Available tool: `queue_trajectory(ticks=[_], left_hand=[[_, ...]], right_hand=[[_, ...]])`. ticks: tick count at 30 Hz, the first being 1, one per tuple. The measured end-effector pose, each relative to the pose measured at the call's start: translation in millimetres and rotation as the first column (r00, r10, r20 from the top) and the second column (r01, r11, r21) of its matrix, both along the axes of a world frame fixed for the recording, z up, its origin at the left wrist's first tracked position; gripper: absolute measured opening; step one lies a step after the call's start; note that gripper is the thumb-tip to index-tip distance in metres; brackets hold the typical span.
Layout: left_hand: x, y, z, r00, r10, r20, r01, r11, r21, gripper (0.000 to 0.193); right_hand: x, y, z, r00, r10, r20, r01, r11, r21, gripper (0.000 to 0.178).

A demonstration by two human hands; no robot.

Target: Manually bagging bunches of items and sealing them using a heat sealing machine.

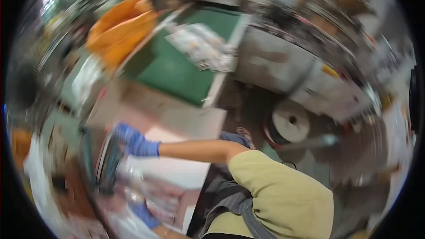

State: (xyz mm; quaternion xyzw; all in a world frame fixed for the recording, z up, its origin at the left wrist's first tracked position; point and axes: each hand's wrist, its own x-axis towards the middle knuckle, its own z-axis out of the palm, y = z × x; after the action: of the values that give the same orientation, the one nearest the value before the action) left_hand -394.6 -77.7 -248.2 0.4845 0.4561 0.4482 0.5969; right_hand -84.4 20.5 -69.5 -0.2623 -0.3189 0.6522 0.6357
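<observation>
My right hand (133,140), in a blue glove, stretches leftward across a white work surface (177,155). It is at the top end of a long, dark, bar-like device (108,161), touching it or just beside it. My left hand (144,214), also blue-gloved, is low in the view near clear plastic packs (161,199) with reddish and white patches. Motion blur smears the fingers of both hands, and I cannot make out what either one holds.
A green conveyor belt (177,73) beyond the white surface carries printed packets (199,46). An orange sack (121,31) stands beside it. To the right are a grey machine housing (270,57) and a white reel (290,121) near the floor. A brown box (75,190) is at lower left.
</observation>
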Motion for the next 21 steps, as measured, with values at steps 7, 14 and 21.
queue_trajectory(ticks=[7,14,21], left_hand=[[242.5,39.6,94.7,0.932,0.031,-0.362,0.226,0.730,0.645,0.050],[569.8,-97.7,247.3,0.906,-0.053,-0.419,0.419,0.235,0.877,0.047],[997.8,-280.8,272.3,0.816,-0.326,-0.477,0.228,-0.577,0.784,0.042]], right_hand=[[398.5,-356.4,13.1,-0.805,-0.341,0.485,0.452,0.175,0.874,0.028],[651.9,-593.9,-27.0,-0.888,0.243,0.391,0.398,-0.020,0.917,0.026],[678.2,-623.4,-33.2,-0.918,0.207,0.338,0.353,0.038,0.935,0.020]])
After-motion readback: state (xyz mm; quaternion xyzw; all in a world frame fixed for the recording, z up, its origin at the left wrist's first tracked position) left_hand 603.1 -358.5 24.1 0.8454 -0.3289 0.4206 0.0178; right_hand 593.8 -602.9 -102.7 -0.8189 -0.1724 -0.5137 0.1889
